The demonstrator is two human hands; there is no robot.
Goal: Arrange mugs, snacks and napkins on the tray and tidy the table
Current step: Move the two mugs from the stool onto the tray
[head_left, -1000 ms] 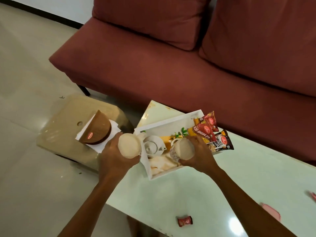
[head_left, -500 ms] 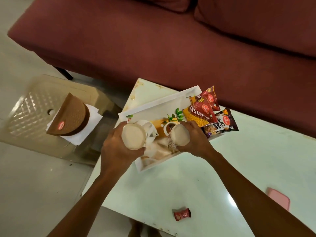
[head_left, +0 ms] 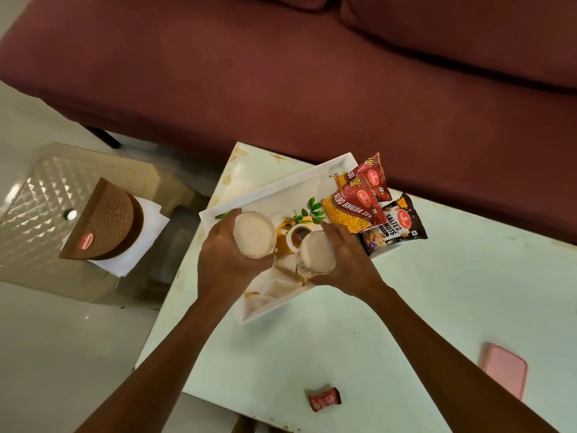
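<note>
Tray (head_left: 265, 195): white rim; base carries a printed picture with a white teapot, a brown-filled cup, green leaves and a yellow patch. Left mug (head_left: 254, 234) and right mug (head_left: 318, 253): both pale cream-beige across the top. Bhujia packet (head_left: 349, 210): yellow and red, white lettering, red oval logo. Upper packet (head_left: 371, 179): red with yellow edge. Nuts packet (head_left: 396, 226): dark brown-black, white lettering. Worktop (head_left: 437, 292): pale mint-white, rust-brown stains at far corner. Sofa (head_left: 281, 89): maroon, plain. Stool (head_left: 46, 189): translucent beige, embossed diamond grid. Box (head_left: 106, 220): brown, fine woven texture, red oval label. Napkins (head_left: 146, 239): white. Phone (head_left: 505, 370): pink. Sweet (head_left: 324, 400): red wrapper.
</note>
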